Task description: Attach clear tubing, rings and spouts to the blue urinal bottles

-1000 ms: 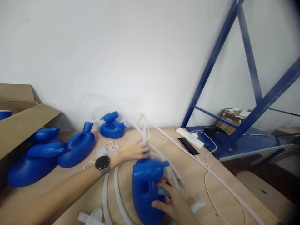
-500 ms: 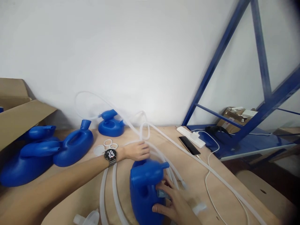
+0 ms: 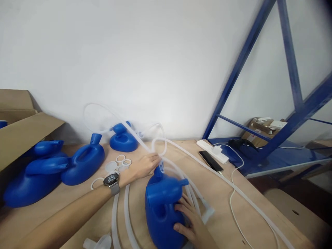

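A blue plastic bottle (image 3: 164,214) stands near the table's front, its rounded blue top part (image 3: 166,189) with a short spout pointing right. My left hand (image 3: 149,165), with a watch on the wrist, has its fingers closed at the bottle's rear neck, by a small pale slotted piece (image 3: 161,167); what the fingertips grip is hidden. Against the right side of the bottle rests my right hand (image 3: 190,221), fingers spread. Clear tubing (image 3: 129,214) curves around the bottle, and a translucent connector (image 3: 207,215) lies to its right.
More blue bottles (image 3: 84,164) stand at the left beside an open cardboard box (image 3: 28,133). White rings (image 3: 120,158) lie behind my left wrist. A power strip (image 3: 212,152), a phone (image 3: 210,160) and cables are at the right, next to a blue metal frame (image 3: 238,69).
My left hand has shifted slightly left and up, revealing the pale piece at the neck. The clear end that was by my right hand's fingers no longer shows there.
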Demonstrator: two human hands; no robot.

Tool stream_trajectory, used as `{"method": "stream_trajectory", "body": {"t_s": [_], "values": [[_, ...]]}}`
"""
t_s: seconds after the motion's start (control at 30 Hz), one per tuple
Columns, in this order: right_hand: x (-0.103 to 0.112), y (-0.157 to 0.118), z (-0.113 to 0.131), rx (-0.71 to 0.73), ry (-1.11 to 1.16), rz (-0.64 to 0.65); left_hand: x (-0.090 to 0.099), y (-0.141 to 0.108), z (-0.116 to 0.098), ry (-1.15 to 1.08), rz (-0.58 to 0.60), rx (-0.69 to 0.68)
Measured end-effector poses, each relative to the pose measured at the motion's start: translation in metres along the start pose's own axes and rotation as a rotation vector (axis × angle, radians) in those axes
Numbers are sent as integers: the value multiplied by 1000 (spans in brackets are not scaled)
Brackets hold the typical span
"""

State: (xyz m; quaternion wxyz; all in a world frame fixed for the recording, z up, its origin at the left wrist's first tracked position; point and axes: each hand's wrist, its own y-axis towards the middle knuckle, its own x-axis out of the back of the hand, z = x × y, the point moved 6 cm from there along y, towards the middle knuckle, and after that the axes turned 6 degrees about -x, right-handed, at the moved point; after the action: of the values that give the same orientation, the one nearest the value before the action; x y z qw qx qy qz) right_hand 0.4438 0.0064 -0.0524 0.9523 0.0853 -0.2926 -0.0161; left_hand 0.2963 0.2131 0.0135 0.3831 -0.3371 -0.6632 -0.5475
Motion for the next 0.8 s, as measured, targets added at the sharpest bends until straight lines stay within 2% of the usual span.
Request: {"method": "stream_trajectory", "body": {"t_s": [0.1, 0.23, 0.33, 0.43, 0.53, 0.63, 0.7, 0.8], "values": [[-2, -2, -6, -4, 25, -17, -3, 2, 7, -27, -15, 101], [-1, -4, -2, 5, 93, -17, 4, 6, 37, -50, -83, 257], [0, -4, 6, 0, 111, 1, 12, 8, 55, -84, -130, 285], [2, -3, 10, -11, 109, -3, 17, 5, 61, -101, -199, 329], [3, -3, 9, -39, 125, -18, 18, 0, 60, -115, -264, 461], [3, -5, 7, -45, 138, -26, 17, 1, 49, -197, -248, 527], [1, -5, 7, -35, 136, -18, 18, 5, 37, -265, -186, 496], [-2, -3, 6, 2, 137, 1, 20, 8, 18, -347, -33, 390]]}}
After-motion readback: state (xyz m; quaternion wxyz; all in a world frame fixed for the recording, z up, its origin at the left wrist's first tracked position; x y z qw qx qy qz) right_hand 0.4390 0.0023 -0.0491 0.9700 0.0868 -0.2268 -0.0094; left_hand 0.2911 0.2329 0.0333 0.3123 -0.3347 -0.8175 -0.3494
